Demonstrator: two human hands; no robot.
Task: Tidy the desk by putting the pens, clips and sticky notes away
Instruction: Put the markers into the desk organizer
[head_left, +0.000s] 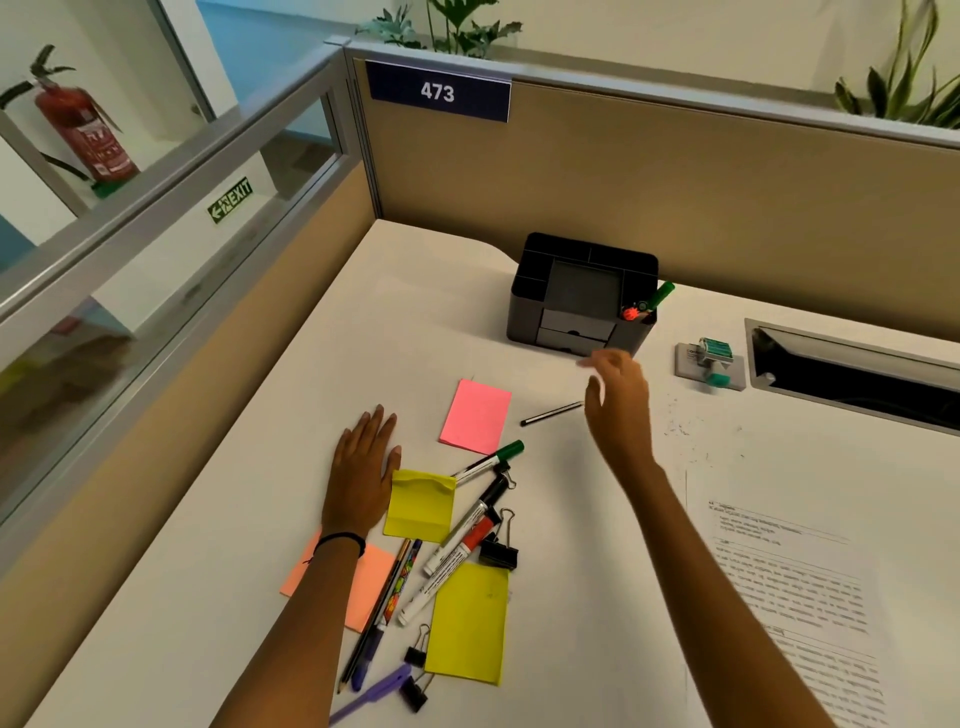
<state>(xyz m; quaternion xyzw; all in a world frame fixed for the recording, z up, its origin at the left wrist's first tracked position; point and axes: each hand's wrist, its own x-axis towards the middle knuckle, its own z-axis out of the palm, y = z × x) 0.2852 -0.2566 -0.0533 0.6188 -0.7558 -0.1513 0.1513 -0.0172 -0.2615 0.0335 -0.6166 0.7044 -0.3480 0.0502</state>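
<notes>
A green-capped marker (661, 295) already stands in the black plastic desk organiser (582, 291); most pens (457, 535), black binder clips (498, 553) and coloured sticky notes (470, 623) lie scattered on the white desk (208, 623); the left hand (363, 462) lies flat, fingers together; the right hand (618, 400), blurred, seems loosely spread and empty.

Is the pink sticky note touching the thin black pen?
Apart. The head view shows bare white desk between the pink sticky note and the thin black pen.

Pink sticky note (475, 417), yellow sticky notes (420, 504), black organizer (582, 293), green-capped marker (491, 460).
</notes>
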